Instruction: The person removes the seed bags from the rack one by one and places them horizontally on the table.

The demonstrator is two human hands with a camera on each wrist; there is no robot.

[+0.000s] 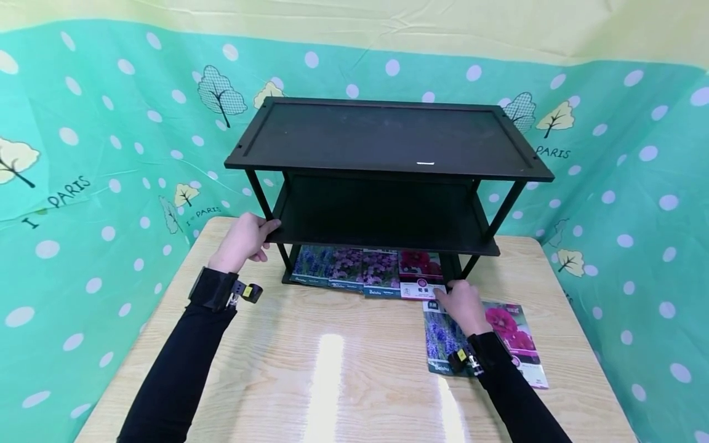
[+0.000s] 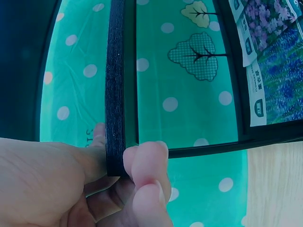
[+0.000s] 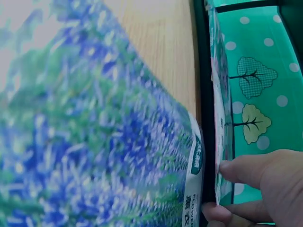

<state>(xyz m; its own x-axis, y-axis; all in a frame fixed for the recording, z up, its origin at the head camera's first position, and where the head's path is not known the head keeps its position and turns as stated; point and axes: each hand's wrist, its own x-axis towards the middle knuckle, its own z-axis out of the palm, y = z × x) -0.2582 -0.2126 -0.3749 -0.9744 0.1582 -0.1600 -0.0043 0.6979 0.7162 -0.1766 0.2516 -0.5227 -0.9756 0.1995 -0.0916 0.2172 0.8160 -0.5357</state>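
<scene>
A black three-tier shelf [image 1: 388, 136] stands on the table. At its left front corner my left hand [image 1: 244, 242] grips the middle tier, thumb above and fingers curled below the black edge [image 2: 116, 90]. Flower seed packets lie side by side on the bottom tier: a blue-flowered one [image 1: 312, 264], two purple ones [image 1: 381, 271] and a pink one [image 1: 422, 274] at the right. My right hand [image 1: 464, 306] pinches the pink packet's right front corner, by the tier's front edge. In the right wrist view the thumb [image 3: 236, 169] touches that packet's face.
Below my right hand, another blue-flowered packet [image 1: 441, 338] and a pink-flowered packet [image 1: 512, 341] lie on the wooden table [image 1: 277, 369], partly covered by the wrist. A green dotted cloth [image 1: 111, 184] hangs behind and at both sides. Thin posts [image 1: 505, 209] join the tiers.
</scene>
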